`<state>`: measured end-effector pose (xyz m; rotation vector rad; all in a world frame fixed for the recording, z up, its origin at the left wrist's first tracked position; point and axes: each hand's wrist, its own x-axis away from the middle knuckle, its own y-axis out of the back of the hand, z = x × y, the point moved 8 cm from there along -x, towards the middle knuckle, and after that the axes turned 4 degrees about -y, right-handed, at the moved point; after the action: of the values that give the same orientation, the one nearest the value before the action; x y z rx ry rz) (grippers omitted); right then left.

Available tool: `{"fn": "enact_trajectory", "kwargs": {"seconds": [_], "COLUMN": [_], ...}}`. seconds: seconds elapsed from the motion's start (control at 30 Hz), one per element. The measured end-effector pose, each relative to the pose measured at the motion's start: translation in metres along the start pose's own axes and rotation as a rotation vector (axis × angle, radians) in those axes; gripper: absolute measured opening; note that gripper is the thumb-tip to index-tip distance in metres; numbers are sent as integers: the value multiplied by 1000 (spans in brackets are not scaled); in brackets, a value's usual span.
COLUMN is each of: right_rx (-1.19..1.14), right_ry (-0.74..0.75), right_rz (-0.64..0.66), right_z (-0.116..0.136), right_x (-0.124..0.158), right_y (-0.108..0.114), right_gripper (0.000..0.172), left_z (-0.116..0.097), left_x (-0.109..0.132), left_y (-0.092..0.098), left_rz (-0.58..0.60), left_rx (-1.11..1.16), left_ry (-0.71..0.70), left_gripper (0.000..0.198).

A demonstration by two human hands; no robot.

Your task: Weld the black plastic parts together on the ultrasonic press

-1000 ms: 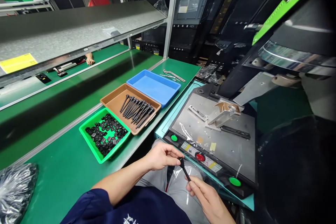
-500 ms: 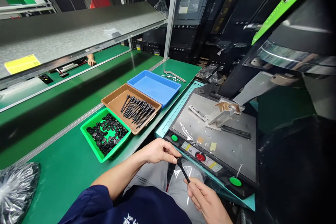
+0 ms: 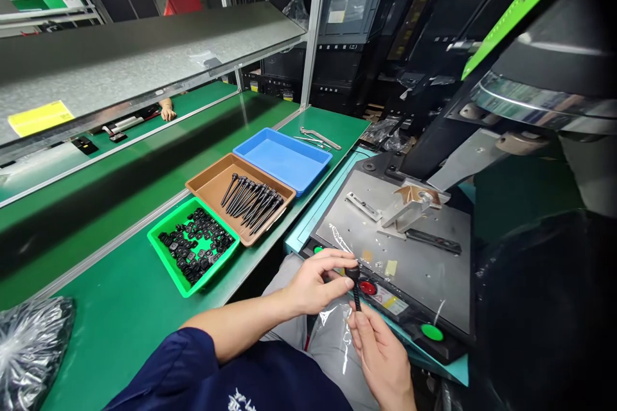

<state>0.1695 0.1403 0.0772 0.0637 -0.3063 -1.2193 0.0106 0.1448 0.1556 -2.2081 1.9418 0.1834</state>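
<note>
My left hand (image 3: 324, 281) pinches the thick round head of a black ribbed rod (image 3: 357, 295) between thumb and fingers. Lower down, the fingers of my right hand (image 3: 380, 350) close around the shaft and hide its end. The rod stands nearly upright over my lap, in front of the press base. Similar black rods (image 3: 253, 200) lie side by side in a brown tray (image 3: 212, 178). A green tray (image 3: 166, 263) beside it holds many small black square pieces (image 3: 197, 245).
A blue tray (image 3: 284, 157) and a wrench (image 3: 321, 137) are on the green bench. To the right stands a press with a metal fixture (image 3: 409, 209), a red button (image 3: 367, 287) and a green button (image 3: 432, 332). Another person's hand (image 3: 167, 110) rests across the bench.
Both hands have shifted, the left one to the right and slightly up, the right one up. The rod has turned from slanted to nearly upright, and its head shows more clearly.
</note>
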Motion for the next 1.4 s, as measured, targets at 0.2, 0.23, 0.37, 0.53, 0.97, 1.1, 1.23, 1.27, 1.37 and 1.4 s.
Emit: {"fn": "enact_trajectory", "kwargs": {"seconds": [0.2,0.23,0.37,0.53,0.97,1.1,1.23,1.27,1.37,1.4], "right_rx": [301,344,463,481,227,178,139,135,114,106], "right_ry": [357,424,617,644,160,94,62,57,48,47], "right_rz": [-265,-310,-450,-487,-418,-402,-362,-359,-359,-358], "right_z": [36,44,71,82,-25,-51,-69,-71,-76,-76], "right_x": [-17,-19,-28,-50,-47,-36,-27,-25,-23,-23], "right_y": [29,33,42,55,82,82,80,80,80,80], "right_gripper": [41,38,28,28,39,38,38,38,37,37], "left_z": [-2,-1,6,15,13,17,20,22,25,26], "left_x": [-29,-35,-61,-103,-236,-252,-261,-262,-262,-261], "left_y": [-12,-15,-26,-30,-74,-87,-93,-94,-91,-90], "left_rz": [-64,-62,-81,-113,144,194,237,236,210,188], "left_rx": [-56,-58,-63,-46,-545,-566,-553,-543,-458,-414], "left_ry": [-32,-27,-9,-7,-294,-311,-317,-313,-299,-298], "left_gripper": [39,40,41,35,26,24,22,21,20,20]}}
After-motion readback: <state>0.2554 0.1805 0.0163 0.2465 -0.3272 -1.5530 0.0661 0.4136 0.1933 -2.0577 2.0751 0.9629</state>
